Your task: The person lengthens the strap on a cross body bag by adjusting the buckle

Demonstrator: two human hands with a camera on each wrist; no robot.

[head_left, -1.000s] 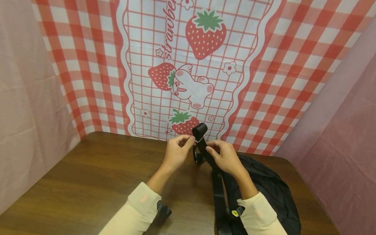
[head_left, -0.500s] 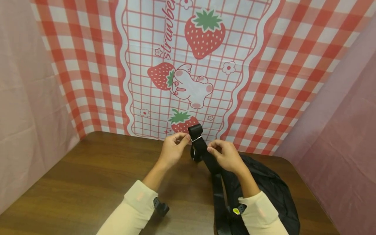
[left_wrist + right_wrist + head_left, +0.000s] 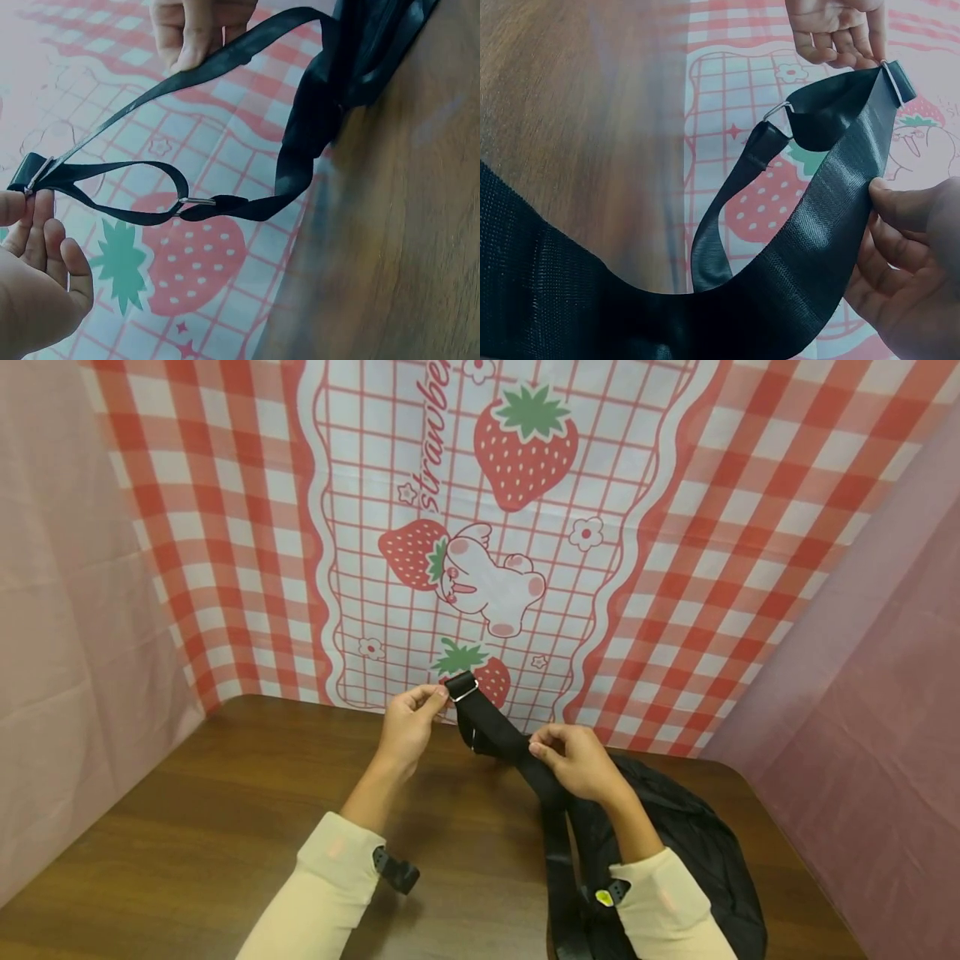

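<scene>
A black webbing strap (image 3: 491,724) runs up from a black bag (image 3: 693,835) on the table and stretches between both hands. My left hand (image 3: 405,727) pinches the strap's end at a metal slide buckle (image 3: 465,691), where the webbing folds over. With thumb and fingers, my right hand (image 3: 573,760) pinches the strap's edge lower down, nearer the bag. In the right wrist view, a second metal ring (image 3: 778,112) joins the hanging loop to a narrower strap piece (image 3: 712,232). The left wrist view shows the same metal ring (image 3: 196,202) below the taut length.
The bag lies on the right of the brown wooden table (image 3: 225,827). Behind the table hangs a strawberry-print checked cloth (image 3: 480,568), with pink cloth (image 3: 862,693) at the sides. Black camera mounts (image 3: 396,870) sit on both wrists.
My left hand has moved left and slightly up with the buckle, drawing the strap out longer and straighter. The right hand has stayed almost in place; the bag has not moved.
</scene>
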